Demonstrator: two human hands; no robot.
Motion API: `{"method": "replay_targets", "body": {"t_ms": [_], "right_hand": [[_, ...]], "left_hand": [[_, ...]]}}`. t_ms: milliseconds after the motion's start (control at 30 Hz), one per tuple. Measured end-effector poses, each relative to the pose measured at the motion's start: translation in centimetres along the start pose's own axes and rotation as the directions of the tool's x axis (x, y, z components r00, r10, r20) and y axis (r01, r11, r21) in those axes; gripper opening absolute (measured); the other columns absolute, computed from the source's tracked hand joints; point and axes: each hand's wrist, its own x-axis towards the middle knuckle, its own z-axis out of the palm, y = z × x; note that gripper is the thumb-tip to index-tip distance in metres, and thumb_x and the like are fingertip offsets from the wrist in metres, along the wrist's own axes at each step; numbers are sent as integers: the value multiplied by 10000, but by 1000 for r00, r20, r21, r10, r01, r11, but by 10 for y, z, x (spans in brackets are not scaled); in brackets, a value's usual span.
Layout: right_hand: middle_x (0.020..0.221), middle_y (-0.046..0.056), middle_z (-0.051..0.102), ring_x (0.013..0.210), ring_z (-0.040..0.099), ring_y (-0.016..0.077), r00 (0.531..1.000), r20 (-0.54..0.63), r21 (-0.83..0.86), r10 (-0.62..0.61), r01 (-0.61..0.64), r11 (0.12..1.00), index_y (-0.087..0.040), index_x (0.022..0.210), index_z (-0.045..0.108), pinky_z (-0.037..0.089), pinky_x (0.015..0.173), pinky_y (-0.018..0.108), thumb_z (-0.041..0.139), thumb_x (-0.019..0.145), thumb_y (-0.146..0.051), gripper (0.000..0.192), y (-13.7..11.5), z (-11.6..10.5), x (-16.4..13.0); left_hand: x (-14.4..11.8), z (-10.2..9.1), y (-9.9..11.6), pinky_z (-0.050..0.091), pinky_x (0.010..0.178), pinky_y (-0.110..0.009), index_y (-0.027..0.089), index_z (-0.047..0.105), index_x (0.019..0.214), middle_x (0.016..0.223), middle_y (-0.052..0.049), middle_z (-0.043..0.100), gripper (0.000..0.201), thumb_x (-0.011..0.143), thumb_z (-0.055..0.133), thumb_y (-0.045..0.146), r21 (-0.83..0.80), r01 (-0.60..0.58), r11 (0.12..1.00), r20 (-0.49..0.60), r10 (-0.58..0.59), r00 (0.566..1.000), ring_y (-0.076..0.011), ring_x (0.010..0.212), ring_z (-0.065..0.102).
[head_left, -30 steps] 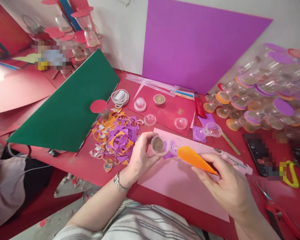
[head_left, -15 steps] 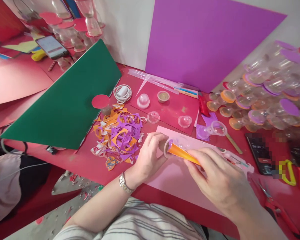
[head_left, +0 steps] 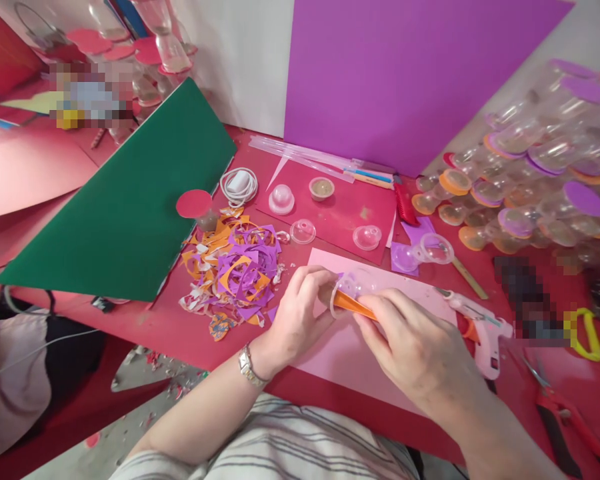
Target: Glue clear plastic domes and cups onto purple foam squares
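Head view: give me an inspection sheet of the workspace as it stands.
Surface: red table, a pink sheet under the hands.
Job's things: left hand holds a clear plastic cup; right hand presses an orange paper piece against its rim.
Clutter: purple and orange paper scraps, loose clear domes, glue gun, red scissors, stacked capped cups.
Grips: both hands closed on their pieces.
Cables: coiled white cable; the glue gun's cord is not visible.
Surroundings: green sheet, purple sheet against the wall.
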Motion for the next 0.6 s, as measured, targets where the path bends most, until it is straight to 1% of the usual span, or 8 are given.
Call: {"method": "replay_targets", "body": {"t_ms": [100, 167, 300, 433, 500, 600], "right_hand": [[737, 21, 640, 598, 618, 119, 999, -11, 35, 32, -31, 999, -180, 873, 591, 402, 513, 237, 426, 1012, -232, 222, -2, 9, -1], [764, 28, 651, 646, 639, 129, 998, -19, 80, 52, -50, 996, -182, 898, 581, 433, 544, 232, 436, 1007, -221, 185, -2, 14, -2], [795, 23, 657, 703, 653, 148, 993, -47, 213, 110, -98, 972, -203, 952, 566, 479, 609, 243, 475, 986, -192, 98, 0, 25, -4], [813, 20, 642, 725, 645, 151, 982, -72, 348, 172, -137, 928, -213, 993, 560, 511, 673, 250, 502, 975, -189, 66, 2, 34, -8], [819, 21, 633, 731, 641, 147, 979, -83, 387, 189, -143, 911, -211, 999, 559, 517, 685, 245, 505, 975, -193, 61, 2, 36, -8], [827, 20, 628, 737, 641, 142, 973, -102, 408, 205, -147, 901, -215, 988, 558, 522, 679, 239, 517, 974, -199, 46, 0, 35, -8]], "left_hand": [[0, 0, 0, 563, 763, -313, 210, 504, 1144, 1032, -60, 594, 334, 866, 687, 235, 11, -5, 1000, 1, 5, 1000, -170, 854, 630], [0, 0, -1, 564, 757, -304, 207, 501, 1142, 1033, -59, 586, 328, 870, 682, 231, 25, -4, 1000, -1, 4, 1000, -161, 843, 625], [1, 0, -2, 560, 732, -286, 202, 497, 1141, 1030, -57, 576, 336, 867, 691, 233, 47, 0, 999, -17, 1, 1000, -145, 802, 612], [-1, 1, -3, 551, 708, -280, 202, 493, 1165, 1045, -60, 571, 317, 889, 648, 196, 66, -12, 998, -25, 14, 1000, -123, 742, 591], [-1, 1, -2, 548, 714, -285, 204, 496, 1166, 1048, -62, 575, 315, 889, 646, 193, 72, -14, 997, -31, 16, 999, -129, 758, 595], [1, 1, -1, 544, 751, -298, 206, 509, 1148, 1031, -60, 590, 332, 871, 690, 233, 68, -10, 998, -52, 14, 999, -156, 834, 613]]}}
